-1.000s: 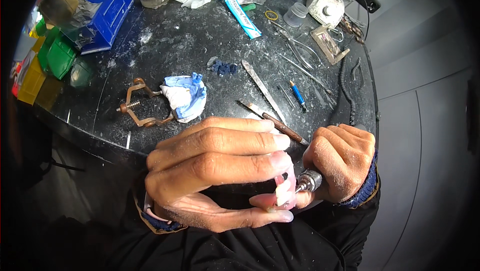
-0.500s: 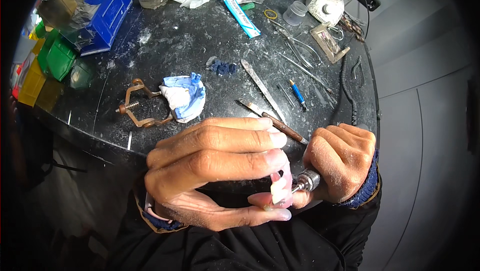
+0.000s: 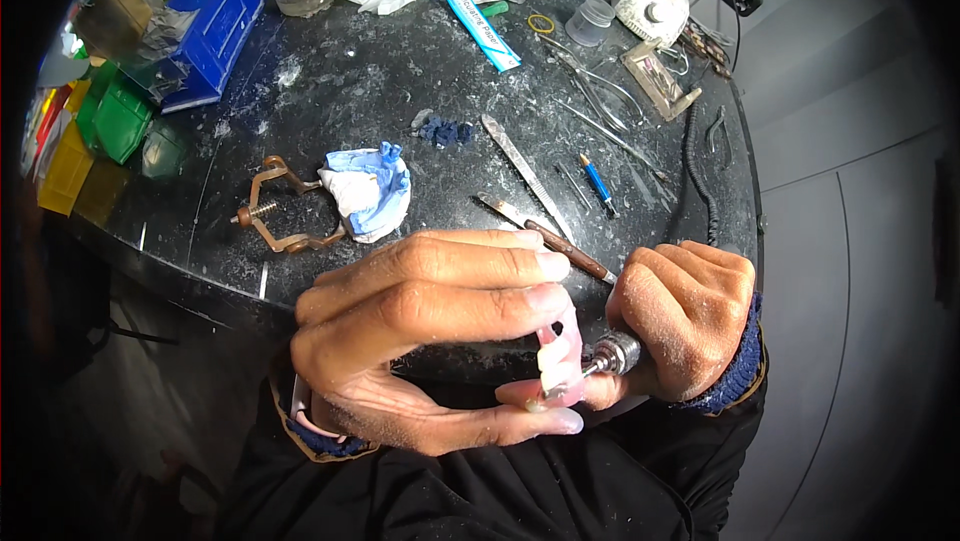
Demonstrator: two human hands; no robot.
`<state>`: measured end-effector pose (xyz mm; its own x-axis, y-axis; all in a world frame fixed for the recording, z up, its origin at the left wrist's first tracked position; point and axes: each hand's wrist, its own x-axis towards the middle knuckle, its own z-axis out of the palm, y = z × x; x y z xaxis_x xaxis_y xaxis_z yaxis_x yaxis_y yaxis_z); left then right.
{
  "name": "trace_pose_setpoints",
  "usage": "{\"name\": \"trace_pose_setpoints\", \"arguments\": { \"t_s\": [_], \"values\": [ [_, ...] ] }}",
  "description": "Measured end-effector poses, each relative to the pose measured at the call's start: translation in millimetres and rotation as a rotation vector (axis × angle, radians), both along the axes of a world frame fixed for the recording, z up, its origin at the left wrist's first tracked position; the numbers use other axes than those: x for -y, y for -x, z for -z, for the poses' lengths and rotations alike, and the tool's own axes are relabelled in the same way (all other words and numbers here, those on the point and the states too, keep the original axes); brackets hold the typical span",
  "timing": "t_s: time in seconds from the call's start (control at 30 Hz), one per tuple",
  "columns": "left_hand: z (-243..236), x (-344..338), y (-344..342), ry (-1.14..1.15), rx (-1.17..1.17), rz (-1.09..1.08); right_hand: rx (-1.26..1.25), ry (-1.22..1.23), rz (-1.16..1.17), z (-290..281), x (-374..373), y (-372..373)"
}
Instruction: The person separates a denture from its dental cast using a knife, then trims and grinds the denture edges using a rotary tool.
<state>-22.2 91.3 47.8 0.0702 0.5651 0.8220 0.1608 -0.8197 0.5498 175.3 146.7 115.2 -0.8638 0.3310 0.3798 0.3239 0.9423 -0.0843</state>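
Observation:
My left hand [image 3: 410, 316] pinches a pink partial denture [image 3: 568, 341] with pale teeth between its fingertips above and its thumb below. My right hand [image 3: 685, 306] is wrapped round a rotary handpiece [image 3: 614, 352] with a metal nose. The thin bur at its tip meets the right side of the denture, near the lower end; exact contact is hard to make out. Fine pale dust covers the fingers of both hands. Beyond my left hand lies a blue and white dental cast [image 3: 368, 191], joined to a brass-coloured articulator frame [image 3: 262, 206].
On the dark, dusty table [image 3: 330, 91] lie a wooden-handled knife [image 3: 570, 252], a metal scalpel handle [image 3: 520, 169], a blue pencil stub [image 3: 598, 184] and pliers [image 3: 590, 81]. Blue bins [image 3: 215, 36] stand far left. A white control box [image 3: 650, 6] and coiled cord [image 3: 693, 171] are at right.
The denture has tilted slightly in my left fingers and sits a little further left and higher. The handpiece has followed it, and my right hand has shifted only slightly.

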Motion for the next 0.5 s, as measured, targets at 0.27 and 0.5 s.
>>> {"name": "trace_pose_setpoints", "arguments": {
  "t_s": [0.27,0.5],
  "values": [
    [-1.6,7.9,-1.7,0.057,0.095,-0.057,0.059,-0.012,0.030,-6.9,-4.0,-2.8],
    [-18.1,9.6,-2.0,0.025,-0.174,-0.390,-0.288,0.131,-0.165,-3.8,-12.3,-5.6]
  ]
}}
